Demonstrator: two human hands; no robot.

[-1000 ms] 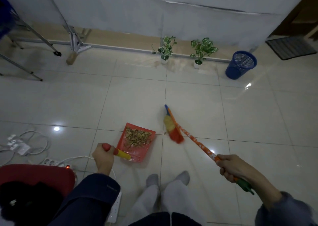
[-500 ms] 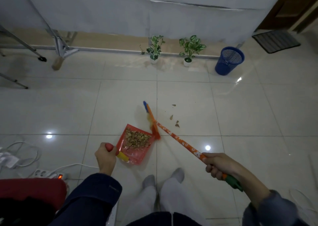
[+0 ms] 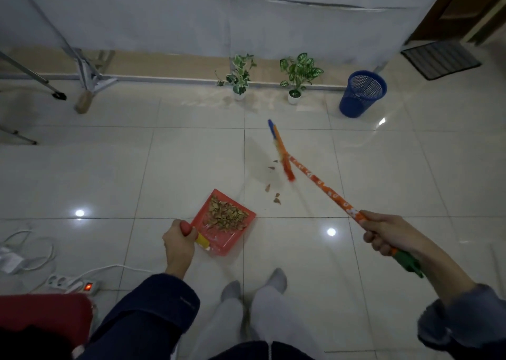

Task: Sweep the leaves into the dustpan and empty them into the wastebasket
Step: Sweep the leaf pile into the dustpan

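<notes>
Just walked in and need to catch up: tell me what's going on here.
A person is sweeping leaves off a tiled floor. The left hand grips the handle of a red dustpan, already holding a pile of dry leaves. The right hand grips a broom, whose head is out past a few loose leaves on the floor beyond the pan. The blue wastebasket stands by the wall; nothing has been emptied into it yet.

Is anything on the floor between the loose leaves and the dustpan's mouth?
Nothing visible. The loose leaves lie on bare tile just right of the dustpan, with the broom head beyond them. The dustpan's open edge faces away from the person, so the leaves sit beside its corner rather than squarely before it.
</notes>
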